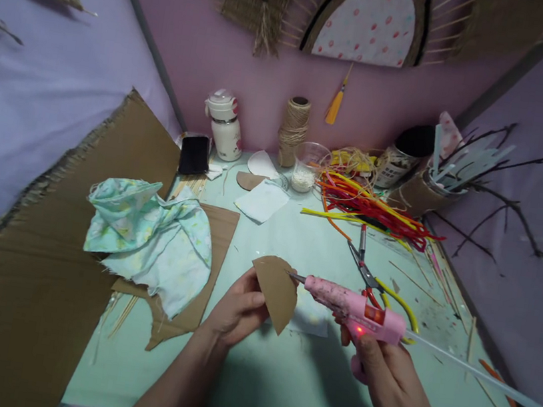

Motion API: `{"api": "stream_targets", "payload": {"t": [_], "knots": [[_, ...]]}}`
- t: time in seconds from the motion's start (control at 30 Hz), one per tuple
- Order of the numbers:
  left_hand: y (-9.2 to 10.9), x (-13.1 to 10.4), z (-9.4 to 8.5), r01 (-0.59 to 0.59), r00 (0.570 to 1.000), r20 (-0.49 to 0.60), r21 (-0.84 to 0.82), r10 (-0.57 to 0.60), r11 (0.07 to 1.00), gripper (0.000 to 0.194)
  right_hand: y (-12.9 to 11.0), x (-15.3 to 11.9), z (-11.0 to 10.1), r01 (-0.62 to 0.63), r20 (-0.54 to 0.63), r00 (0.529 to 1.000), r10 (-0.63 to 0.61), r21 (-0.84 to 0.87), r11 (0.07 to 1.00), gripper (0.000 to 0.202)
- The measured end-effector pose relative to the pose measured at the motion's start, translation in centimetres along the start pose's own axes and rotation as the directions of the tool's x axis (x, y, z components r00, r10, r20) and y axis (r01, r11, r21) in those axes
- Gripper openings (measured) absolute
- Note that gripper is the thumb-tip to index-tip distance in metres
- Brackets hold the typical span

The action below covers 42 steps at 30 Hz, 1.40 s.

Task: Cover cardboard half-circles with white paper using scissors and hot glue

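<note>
My left hand (242, 308) grips a brown cardboard half circle (277, 293) by its straight edge, thumb on the near face and fingers behind. My right hand (387, 368) is wrapped around the handle of a pink glue gun (355, 307), whose red light is lit. A long clear glue stick (475, 370) runs out of the gun's back end. The metal nozzle is at the curved upper edge of the cardboard; whether it touches, I cannot tell. Under the gun and cardboard lies a pale piece of cloth or paper (308, 320).
Green patterned cloth (155, 241) lies over cardboard (218, 243) at left. Behind the gun are yellow-handled pliers (376, 282) and red and yellow pipe cleaners (376, 208). A bottle (225, 126), twine spool (293, 132), clear cup (304, 174) and can of glue sticks (427, 192) stand at the back.
</note>
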<state>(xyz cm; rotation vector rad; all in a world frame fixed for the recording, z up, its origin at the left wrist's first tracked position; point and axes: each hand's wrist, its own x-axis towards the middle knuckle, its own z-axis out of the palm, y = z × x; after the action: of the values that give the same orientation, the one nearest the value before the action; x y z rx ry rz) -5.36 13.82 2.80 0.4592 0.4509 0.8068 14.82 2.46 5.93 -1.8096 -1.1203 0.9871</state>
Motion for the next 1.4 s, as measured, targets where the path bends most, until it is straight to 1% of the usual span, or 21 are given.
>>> {"api": "stream_targets", "payload": {"t": [0.13, 0.47, 0.67, 0.8, 0.97, 1.1, 1.27, 1.4], "knots": [[0.0, 0.0, -0.1, -0.014, 1.000, 0.006, 0.026, 0.014, 1.000, 0.056, -0.1, 0.1, -0.1, 0.009, 0.006, 1.000, -0.009, -0.018, 1.000, 0.053], [0.2, 0.2, -0.1, -0.018, 1.000, -0.017, 0.042, 0.019, 0.999, 0.057, -1.2, -0.1, -0.7, 0.034, 0.036, 0.999, -0.032, -0.050, 0.998, 0.051], [0.2, 0.3, -0.1, -0.040, 0.999, -0.031, 0.025, 0.041, 0.999, 0.063, -1.5, -0.2, -0.9, 0.057, 0.078, 0.996, -0.051, -0.069, 0.996, 0.052], [0.2, 0.3, -0.1, -0.046, 0.998, -0.042, 0.016, 0.047, 0.999, 0.068, -1.8, -0.3, -0.9, 0.060, 0.086, 0.995, -0.051, -0.096, 0.994, 0.054], [0.2, 0.3, 0.1, -0.051, 0.998, -0.047, 0.022, 0.052, 0.998, 0.070, -1.6, -0.5, -0.8, 0.028, 0.098, 0.995, -0.020, -0.086, 0.996, 0.055], [0.3, 0.4, 0.2, -0.046, 0.997, -0.053, 0.030, 0.048, 0.998, 0.068, -1.5, -0.6, -1.0, 0.041, 0.088, 0.996, -0.031, -0.113, 0.993, 0.053], [0.3, 0.4, 0.1, -0.047, 0.997, -0.054, 0.038, 0.049, 0.998, 0.067, -1.4, -0.5, -1.0, 0.070, 0.088, 0.994, -0.061, -0.105, 0.992, 0.052], [0.3, 0.4, 0.0, -0.049, 0.997, -0.063, 0.047, 0.052, 0.998, 0.066, -1.1, -0.5, -1.0, 0.044, 0.089, 0.995, -0.036, -0.092, 0.995, 0.051]]}}
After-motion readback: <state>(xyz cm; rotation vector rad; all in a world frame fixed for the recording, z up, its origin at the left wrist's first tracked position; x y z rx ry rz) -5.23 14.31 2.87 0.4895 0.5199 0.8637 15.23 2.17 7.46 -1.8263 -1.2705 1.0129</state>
